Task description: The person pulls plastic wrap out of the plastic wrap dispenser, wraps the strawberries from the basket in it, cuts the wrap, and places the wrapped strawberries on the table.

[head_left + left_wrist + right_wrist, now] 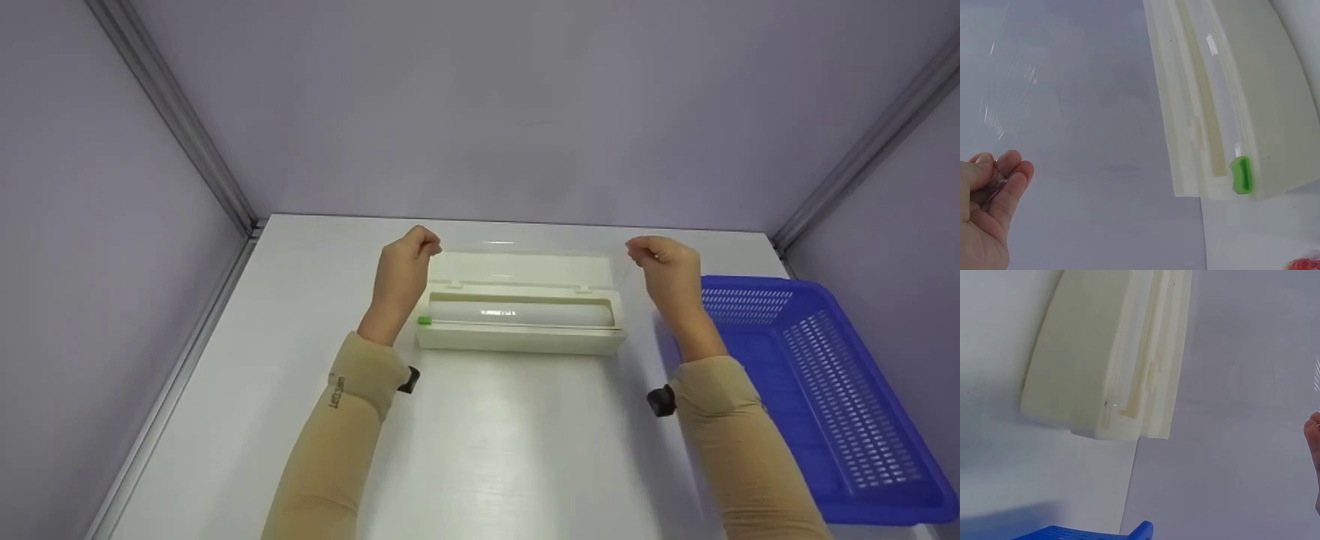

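Note:
A clear plastic film [1027, 73] stretches between the two hands above the white dispenser box [517, 341]. The left hand [403, 274] pinches one corner of it between thumb and fingers; in the left wrist view the left hand [991, 208] has the film bunched at its fingertips. The right hand [670, 274] pinches the other side, and only part of the right hand [1313, 444] shows in the right wrist view. The box lid [525, 268] stands open at the back, with a film roll [517, 311] inside. A green slider [425, 320] sits at the box's left end.
A blue basket [862, 360] stands to the right of the box, beside the right forearm. The white table [480, 435] meets a grey wall [487, 112] at the back. Something red [1304, 264] shows at the lower right corner of the left wrist view.

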Motion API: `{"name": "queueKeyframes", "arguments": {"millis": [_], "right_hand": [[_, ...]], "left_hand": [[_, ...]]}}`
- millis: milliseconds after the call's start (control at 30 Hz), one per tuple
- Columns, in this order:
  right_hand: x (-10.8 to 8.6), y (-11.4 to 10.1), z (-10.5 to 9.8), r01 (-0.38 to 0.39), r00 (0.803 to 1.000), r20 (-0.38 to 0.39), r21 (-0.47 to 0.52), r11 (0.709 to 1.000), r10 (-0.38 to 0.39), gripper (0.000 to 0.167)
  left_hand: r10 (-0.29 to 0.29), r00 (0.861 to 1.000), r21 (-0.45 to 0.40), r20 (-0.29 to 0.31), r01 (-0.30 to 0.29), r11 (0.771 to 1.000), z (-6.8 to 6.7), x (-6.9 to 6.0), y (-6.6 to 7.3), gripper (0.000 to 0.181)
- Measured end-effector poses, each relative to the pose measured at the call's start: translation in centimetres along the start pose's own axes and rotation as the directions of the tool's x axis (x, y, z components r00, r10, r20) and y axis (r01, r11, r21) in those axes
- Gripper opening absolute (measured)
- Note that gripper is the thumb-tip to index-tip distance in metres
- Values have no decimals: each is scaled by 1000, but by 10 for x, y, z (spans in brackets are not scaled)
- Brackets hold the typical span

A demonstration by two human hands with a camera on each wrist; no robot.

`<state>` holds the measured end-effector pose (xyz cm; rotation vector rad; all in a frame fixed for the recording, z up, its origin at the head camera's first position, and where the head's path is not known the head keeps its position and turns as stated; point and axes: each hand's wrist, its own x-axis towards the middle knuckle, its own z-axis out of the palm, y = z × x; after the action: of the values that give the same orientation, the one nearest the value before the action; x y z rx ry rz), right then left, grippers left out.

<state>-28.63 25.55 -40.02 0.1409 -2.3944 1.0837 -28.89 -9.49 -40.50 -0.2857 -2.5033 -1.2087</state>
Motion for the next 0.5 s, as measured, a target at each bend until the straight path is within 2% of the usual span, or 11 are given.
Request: {"name": "queueKeyframes", "arguments": {"millis": [200, 500], "right_hand": [[4, -11, -5, 48, 998, -46, -1, 999, -48, 12], [13, -26, -13, 136, 986, -100, -12, 991, -136, 11]], "left_hand": [[-1, 999, -16, -35, 0, 1000, -9, -1, 10, 14], [25, 993, -42, -112, -30, 999, -18, 0, 23, 14]]}}
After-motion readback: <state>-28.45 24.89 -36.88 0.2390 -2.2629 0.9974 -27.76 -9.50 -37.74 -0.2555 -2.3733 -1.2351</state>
